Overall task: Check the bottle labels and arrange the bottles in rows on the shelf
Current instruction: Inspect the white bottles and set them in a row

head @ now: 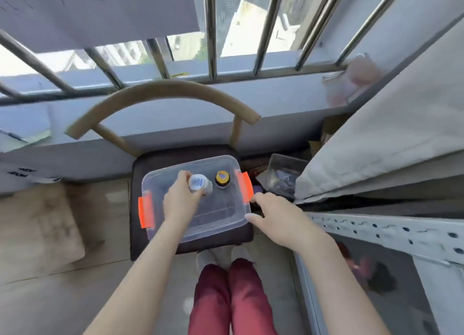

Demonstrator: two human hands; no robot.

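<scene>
A clear plastic bin [155, 184] with orange latches sits on a dark chair seat [140, 241]. Inside it my left hand [179, 199] grips a white bottle [199, 184] with a white cap, fingers curled round its top. A brown bottle [222, 180] with a yellow cap stands upright just to the right of it in the bin. My right hand [278, 216] rests on the bin's near right corner with its fingers extended. A white perforated metal shelf rail [391, 234] runs along the right.
The chair's curved wooden backrest [173, 93] rises behind the bin, under a barred window [211, 30]. A grey sheet [391, 138] drapes over the shelf unit at right. A small clear tray [283, 173] with odds and ends sits right of the chair. My legs stand below.
</scene>
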